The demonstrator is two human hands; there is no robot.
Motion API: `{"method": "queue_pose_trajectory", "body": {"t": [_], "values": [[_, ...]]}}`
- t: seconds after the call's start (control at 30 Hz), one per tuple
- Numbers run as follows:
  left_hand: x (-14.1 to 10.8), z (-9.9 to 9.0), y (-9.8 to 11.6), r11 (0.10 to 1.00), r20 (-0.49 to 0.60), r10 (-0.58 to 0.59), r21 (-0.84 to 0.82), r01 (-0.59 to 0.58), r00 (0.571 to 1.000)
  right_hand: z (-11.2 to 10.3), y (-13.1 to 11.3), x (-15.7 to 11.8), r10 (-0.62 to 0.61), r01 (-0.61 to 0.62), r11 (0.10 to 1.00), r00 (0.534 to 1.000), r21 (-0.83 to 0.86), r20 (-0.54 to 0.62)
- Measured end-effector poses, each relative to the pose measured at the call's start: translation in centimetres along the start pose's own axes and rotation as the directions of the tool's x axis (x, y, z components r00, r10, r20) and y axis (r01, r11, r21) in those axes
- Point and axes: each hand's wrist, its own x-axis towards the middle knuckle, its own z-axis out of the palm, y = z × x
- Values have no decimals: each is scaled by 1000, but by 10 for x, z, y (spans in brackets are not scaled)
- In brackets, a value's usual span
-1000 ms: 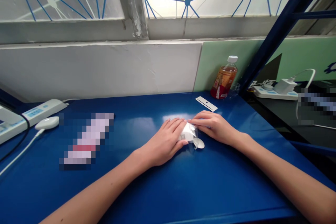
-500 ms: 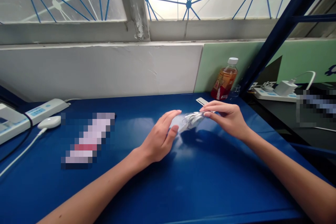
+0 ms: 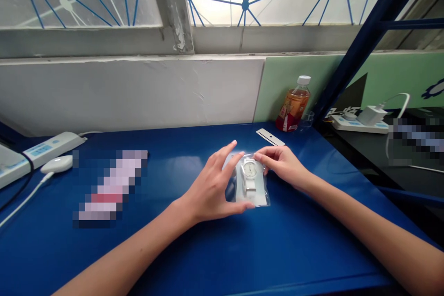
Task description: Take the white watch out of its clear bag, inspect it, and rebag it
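A white wristwatch [image 3: 249, 169] lies inside a clear plastic bag [image 3: 262, 194], its round dial facing up, over the blue table [image 3: 194, 259]. My right hand [image 3: 281, 164] pinches the bag's upper right corner between thumb and fingers. On the bag's left side is my left hand [image 3: 218, 182], its fingers spread and the thumb near the lower edge; whether it touches the plastic is unclear. Behind my right hand a flat white strip [image 3: 270, 137] with a dark line lies on the table.
At the back right stands a bottle [image 3: 293, 104] of reddish drink. A pixelated pinkish object [image 3: 114, 185] lies on the left, near a power strip [image 3: 52, 148] and a white cabled device [image 3: 57, 164]. A blue metal post rises at the right.
The bag has turned from edge-on to flat, so the watch dial now shows. My right hand has moved left and down with it. My left hand's fingers and thumb have spread wider.
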Motion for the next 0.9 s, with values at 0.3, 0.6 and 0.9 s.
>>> {"method": "queue_pose_trajectory", "body": {"t": [0.3, 0.6, 0.9], "values": [[-1, 2, -4, 990, 256, -128, -32, 141, 958, -2, 8, -1, -280, 240, 793, 960, -560, 16], [-2, 2, -15, 989, 334, -140, 5, 146, 932, -8, -4, -11, -297, 511, 561, 858, -651, 418], [-1, 2, -20, 986, 386, -162, 20, 168, 908, -7, 0, -12, -87, 396, 630, 891, -668, 446]]}}
